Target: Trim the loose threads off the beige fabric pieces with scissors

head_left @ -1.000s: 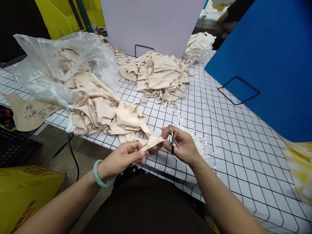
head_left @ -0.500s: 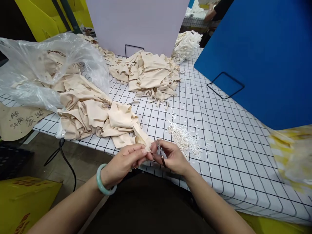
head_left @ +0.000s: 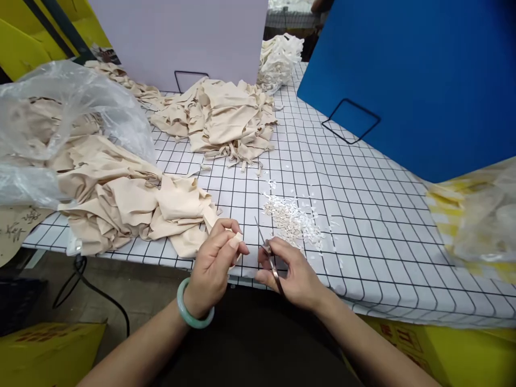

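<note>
My left hand point(head_left: 215, 263), with a green bangle at the wrist, pinches the end of a beige fabric strip point(head_left: 220, 226) at the table's near edge. That strip runs back into a heap of beige fabric pieces point(head_left: 121, 199). Just to the right, my right hand point(head_left: 292, 274) grips small thread snips point(head_left: 268, 252), blades pointing up and toward the strip. A scatter of small white cuttings point(head_left: 294, 223) lies on the grid-patterned tablecloth point(head_left: 363, 215) right behind my right hand.
A clear plastic bag point(head_left: 52, 123) with more beige pieces lies at the left. A second beige pile point(head_left: 221, 118) and a white pile point(head_left: 280, 59) sit further back. A blue board point(head_left: 415, 75) and a pale board point(head_left: 181, 37) stand on the table. Another bag point(head_left: 475, 215) lies at the right.
My hands have come down toward the table's near edge and drawn slightly apart. The long fabric strip held between them earlier now shows only as a short end in my left fingers.
</note>
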`<state>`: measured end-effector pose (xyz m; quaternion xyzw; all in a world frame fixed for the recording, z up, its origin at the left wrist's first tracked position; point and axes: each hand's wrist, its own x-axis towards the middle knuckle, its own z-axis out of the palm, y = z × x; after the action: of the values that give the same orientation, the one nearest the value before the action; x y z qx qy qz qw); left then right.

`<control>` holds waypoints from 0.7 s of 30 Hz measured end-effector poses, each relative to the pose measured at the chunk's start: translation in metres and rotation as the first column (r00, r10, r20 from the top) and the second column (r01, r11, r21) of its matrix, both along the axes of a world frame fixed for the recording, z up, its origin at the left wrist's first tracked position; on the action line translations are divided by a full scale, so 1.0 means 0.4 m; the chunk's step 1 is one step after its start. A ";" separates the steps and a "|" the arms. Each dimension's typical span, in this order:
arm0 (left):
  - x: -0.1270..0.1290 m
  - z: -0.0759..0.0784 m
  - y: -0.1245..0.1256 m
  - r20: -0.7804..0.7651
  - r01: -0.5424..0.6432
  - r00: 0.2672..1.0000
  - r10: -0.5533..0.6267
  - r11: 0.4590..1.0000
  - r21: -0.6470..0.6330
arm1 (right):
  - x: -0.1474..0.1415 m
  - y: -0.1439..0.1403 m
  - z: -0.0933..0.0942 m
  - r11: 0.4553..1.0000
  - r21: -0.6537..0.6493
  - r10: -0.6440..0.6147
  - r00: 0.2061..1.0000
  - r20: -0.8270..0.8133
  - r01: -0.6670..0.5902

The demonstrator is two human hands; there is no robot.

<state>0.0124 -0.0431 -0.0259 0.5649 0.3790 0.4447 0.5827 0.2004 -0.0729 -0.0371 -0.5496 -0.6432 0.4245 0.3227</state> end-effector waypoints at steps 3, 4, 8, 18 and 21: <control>0.013 0.000 0.000 -0.086 0.039 0.996 -0.033 0.996 0.079 | 0.024 -0.011 0.008 0.999 0.035 0.023 0.991 0.133 -0.028; 0.017 0.000 0.000 -0.103 0.049 0.994 -0.038 0.993 0.111 | 0.025 -0.013 0.008 0.998 0.042 0.033 0.988 0.152 -0.040; 0.026 0.002 0.005 -0.146 0.101 0.987 -0.073 0.975 0.197 | 0.026 -0.014 0.005 0.994 0.088 0.044 0.987 0.155 -0.058; 0.028 0.001 0.003 -0.180 0.130 0.979 -0.093 0.970 0.205 | 0.027 -0.004 0.004 0.989 0.128 0.059 0.992 0.114 -0.074; 0.028 0.000 0.003 -0.178 0.135 0.979 -0.098 0.968 0.212 | 0.025 -0.001 0.006 0.991 0.118 0.056 0.994 0.093 -0.066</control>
<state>0.0237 -0.0417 -0.0260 0.6832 0.3398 0.4007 0.5072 0.2105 -0.0735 -0.0347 -0.5276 -0.6979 0.3695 0.3130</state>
